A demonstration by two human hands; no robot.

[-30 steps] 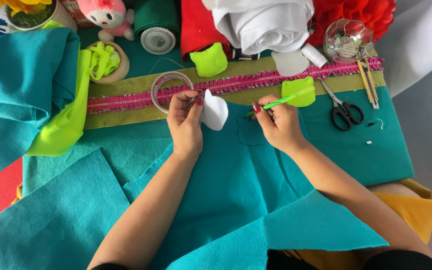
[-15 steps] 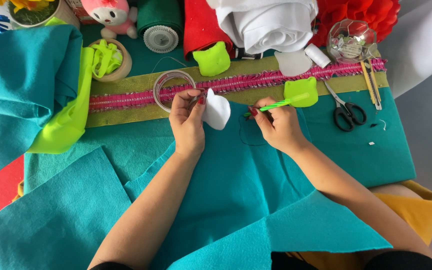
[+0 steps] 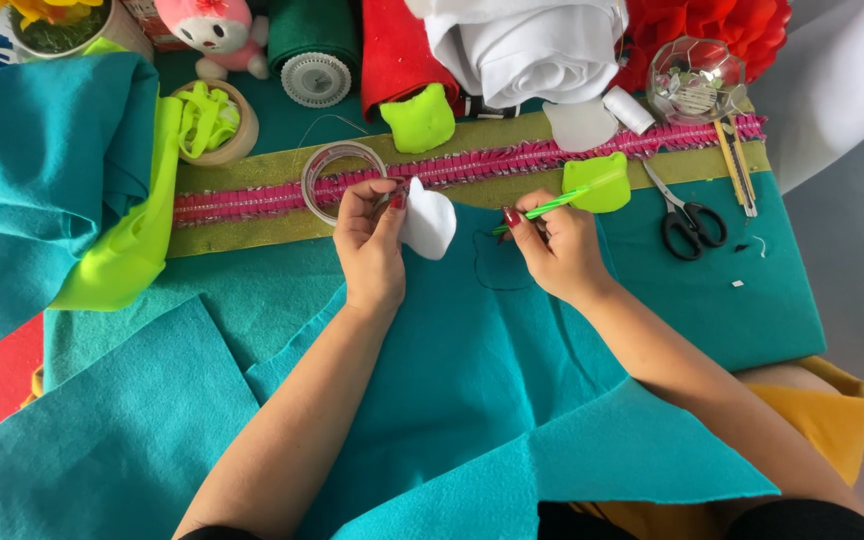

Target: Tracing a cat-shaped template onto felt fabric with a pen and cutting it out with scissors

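Head view: your left hand [image 3: 370, 245] is pinching a white cutout [image 3: 430, 222] over the teal felt [image 3: 472, 370]. Your right hand [image 3: 557, 245] is gripping a green pen [image 3: 542, 210], its tip beside the outline drawn on the felt. Lime scraps are filling the wooden bowl [image 3: 237, 140]; small bits are sitting in the clear jar [image 3: 697, 80]. Since the earlier frame, both hands are holding almost the same position.
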